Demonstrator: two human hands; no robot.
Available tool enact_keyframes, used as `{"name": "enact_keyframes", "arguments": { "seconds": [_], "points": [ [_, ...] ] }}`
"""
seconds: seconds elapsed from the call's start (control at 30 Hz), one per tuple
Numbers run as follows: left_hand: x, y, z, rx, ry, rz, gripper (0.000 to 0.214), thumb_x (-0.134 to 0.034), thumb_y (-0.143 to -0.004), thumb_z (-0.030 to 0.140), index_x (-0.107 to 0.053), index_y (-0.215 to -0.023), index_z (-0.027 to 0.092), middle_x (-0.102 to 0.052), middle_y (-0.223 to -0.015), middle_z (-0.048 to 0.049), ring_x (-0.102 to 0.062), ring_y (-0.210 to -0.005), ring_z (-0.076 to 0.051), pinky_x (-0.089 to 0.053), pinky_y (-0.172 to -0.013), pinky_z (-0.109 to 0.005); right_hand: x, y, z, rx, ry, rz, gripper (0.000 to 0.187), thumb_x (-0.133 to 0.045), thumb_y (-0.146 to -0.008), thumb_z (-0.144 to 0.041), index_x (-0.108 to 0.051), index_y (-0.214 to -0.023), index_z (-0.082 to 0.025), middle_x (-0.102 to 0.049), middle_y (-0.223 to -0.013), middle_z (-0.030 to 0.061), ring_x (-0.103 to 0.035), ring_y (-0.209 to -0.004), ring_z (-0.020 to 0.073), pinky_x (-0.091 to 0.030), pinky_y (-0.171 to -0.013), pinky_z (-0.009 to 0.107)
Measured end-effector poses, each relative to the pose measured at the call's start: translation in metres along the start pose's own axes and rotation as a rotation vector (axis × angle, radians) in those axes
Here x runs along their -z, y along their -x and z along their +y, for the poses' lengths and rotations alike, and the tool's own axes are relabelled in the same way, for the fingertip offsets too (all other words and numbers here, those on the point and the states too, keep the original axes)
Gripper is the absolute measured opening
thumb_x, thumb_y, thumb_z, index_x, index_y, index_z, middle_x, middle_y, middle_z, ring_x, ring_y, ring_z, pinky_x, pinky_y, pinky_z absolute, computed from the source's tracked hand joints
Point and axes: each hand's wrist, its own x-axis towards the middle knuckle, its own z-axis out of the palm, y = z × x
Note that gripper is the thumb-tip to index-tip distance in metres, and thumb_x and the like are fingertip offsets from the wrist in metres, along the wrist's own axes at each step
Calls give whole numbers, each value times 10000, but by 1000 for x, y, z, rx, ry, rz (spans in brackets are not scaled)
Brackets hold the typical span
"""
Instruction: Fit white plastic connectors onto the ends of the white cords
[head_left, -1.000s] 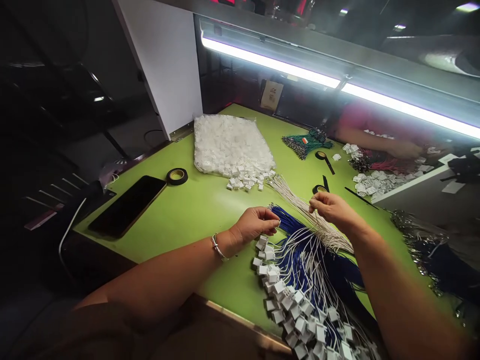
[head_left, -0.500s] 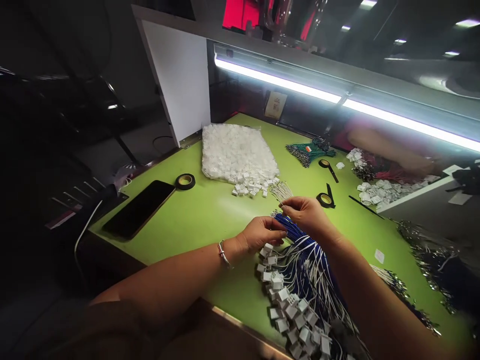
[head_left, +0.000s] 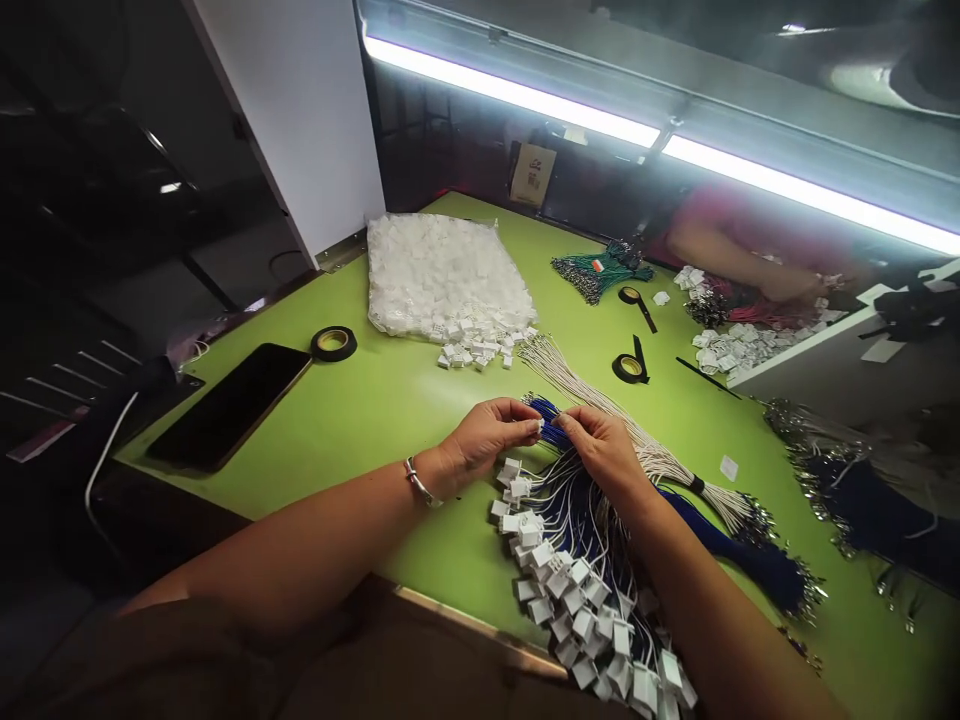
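My left hand [head_left: 491, 435] is closed in a pinch, with a small white connector [head_left: 540, 426] showing at its fingertips. Just to its right, my right hand [head_left: 600, 450] pinches what looks like a thin wire, mostly covered by the fingers. The ends of a blue wire bundle [head_left: 547, 408] lie behind and between the fingertips. A long bundle of white wires [head_left: 577, 378] runs from beyond my hands to the lower right, bound with a black band [head_left: 696, 485]. Below my hands, wires with white connectors [head_left: 574, 600] on their ends form a heap.
A clear bag of white connectors [head_left: 450, 270] lies at the back, some spilled before it. A phone [head_left: 229, 408] and a black tape roll [head_left: 334, 344] are left; another tape roll [head_left: 630, 368] and green wires [head_left: 600, 270] lie behind. Another person's arm [head_left: 750, 260] is beyond.
My right hand has moved from the white wire ends to beside my left fingertips. A white connector now shows in my left hand. The view has shifted, uncovering more of the white bundle.
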Motion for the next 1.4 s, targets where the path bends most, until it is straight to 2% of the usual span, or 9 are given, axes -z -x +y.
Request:
{"name": "enact_keyframes", "arguments": {
  "seconds": [0.23,0.37,0.5,0.7,0.77,0.87,1.0,1.3,1.4],
  "points": [
    [0,0,4,40,41,-25,271,-823,-573,165,-657,-772,85,-645,-760,-15,-610,-690,-76,-478,-761,-248,2,0,2,15,40,37,205,-609,-702,-353,-601,-622,-165,-548,-541,-15,-437,-504,97,-356,-500,231],
    [2,-2,4,54,46,-37,267,-822,-579,167,-661,-778,94,-648,-760,-18,-613,-704,-78,-475,-751,-231,1,3,2,199,279,36,91,-574,-710,-218,-626,-646,-181,-617,-617,-2,-513,-576,110,-386,-570,232],
    [3,-2,3,36,12,-65,277,-820,-587,197,-661,-790,95,-658,-763,-26,-617,-709,-87,-483,-762,-242,-1,6,-1,324,424,67,109,-545,-713,-161,-613,-632,-189,-619,-620,0,-527,-589,113,-381,-589,230],
    [-2,-1,6,-116,-302,-60,245,-804,-594,232,-677,-747,90,-661,-691,-30,-588,-643,-88,-480,-682,-237,-10,14,-2,441,681,89,192,-500,-768,-169,-580,-594,-180,-600,-622,40,-504,-595,131,-349,-586,251],
    [-4,-2,8,-168,-382,-44,234,-800,-590,236,-681,-729,90,-659,-671,-30,-583,-636,-92,-482,-674,-240,-11,15,-3,405,660,89,209,-489,-797,-193,-616,-631,-179,-624,-640,49,-520,-597,134,-353,-590,253],
    [-3,-3,8,-167,-382,-11,230,-791,-600,237,-681,-739,91,-655,-655,-28,-585,-623,-93,-489,-676,-248,-9,14,-3,226,446,48,190,-519,-801,-266,-681,-736,-191,-659,-647,21,-541,-572,123,-373,-573,239],
    [0,-5,7,-138,-365,-8,239,-784,-610,232,-682,-771,89,-672,-696,-48,-611,-650,-108,-498,-699,-262,-4,11,-2,42,314,-33,163,-539,-720,-244,-688,-685,-186,-636,-572,-8,-518,-520,114,-363,-517,226],
    [1,-6,-2,-119,-425,-69,240,-791,-599,241,-679,-742,83,-659,-675,-47,-588,-618,-98,-473,-638,-234,-17,11,-2,69,445,28,152,-518,-667,-215,-644,-589,-177,-608,-538,-3,-494,-512,110,-354,-537,238],
    [-2,-1,1,-132,-478,-81,220,-772,-622,255,-679,-735,90,-651,-667,-46,-580,-613,-104,-465,-613,-230,-2,9,-4,30,401,-93,154,-514,-674,-216,-642,-598,-176,-598,-532,-6,-493,-508,110,-347,-512,234]
  ]
}}
